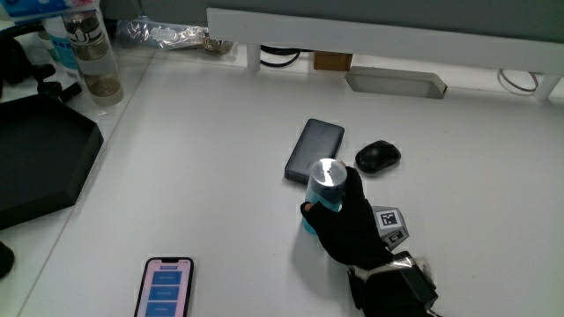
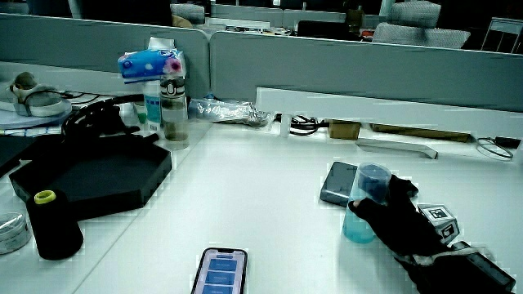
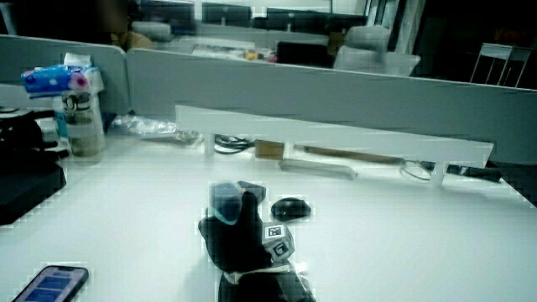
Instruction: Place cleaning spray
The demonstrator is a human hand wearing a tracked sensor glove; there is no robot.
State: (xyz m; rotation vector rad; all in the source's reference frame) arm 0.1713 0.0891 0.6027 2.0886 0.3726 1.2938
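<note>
Near the middle of the white surface (image 1: 220,132): gloved hands (image 1: 348,224), just one of them, wrapped around a cleaning spray bottle (image 1: 326,189), fingers clenched on its pale blue body, silver cap showing above the glove. Seen in both side views as well, hands (image 2: 392,224) closed on the bottle (image 2: 366,204), bottle upright with its base down at the surface, and again (image 3: 233,235) gripping the same bottle (image 3: 225,205). Patterned cube (image 1: 389,222) riding on the back of the glove, forearm trailing toward the person. Touching or just beside the bottle, farther from the person: a dark flat power bank (image 1: 315,150), lying flat. Close beside that, a black computer mouse (image 1: 377,157). Nearer the person and well apart from the hands: a smartphone (image 1: 165,287) with a lit blue screen and pink case, face up. At the surface's edge: a black hexagonal tray (image 1: 40,158), and past it a clear drinking bottle (image 1: 92,57) standing upright. Beside the tray in a side view: a black spool with a yellow top (image 2: 51,224).
</note>
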